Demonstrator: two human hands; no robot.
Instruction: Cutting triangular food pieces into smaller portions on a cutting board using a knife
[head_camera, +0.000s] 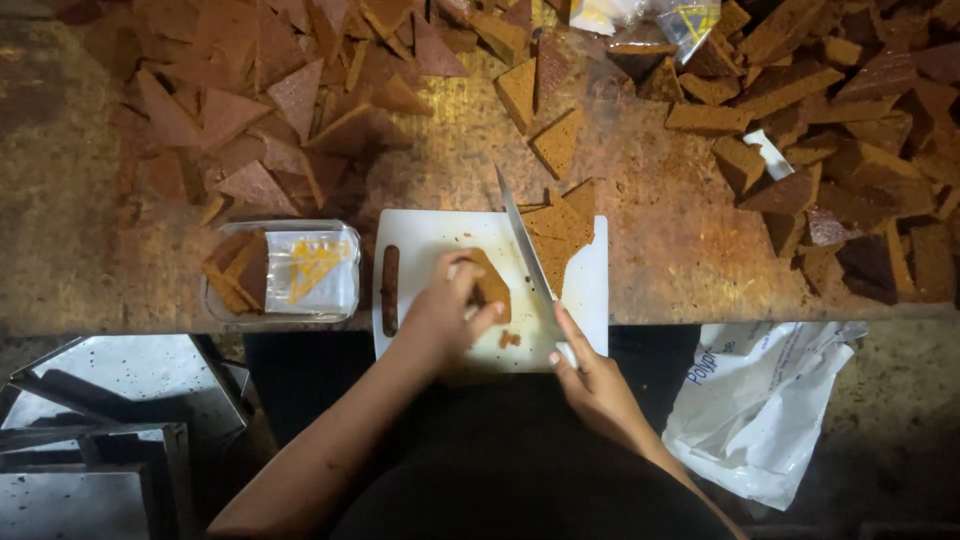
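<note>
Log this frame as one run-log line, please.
left hand: steadies brown slab piece on white cutting board | right hand: holds knife, blade beside piece | cut triangles on board

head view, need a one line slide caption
Left hand steadies a brown slab on a white cutting board while right hand holds a knife.
</note>
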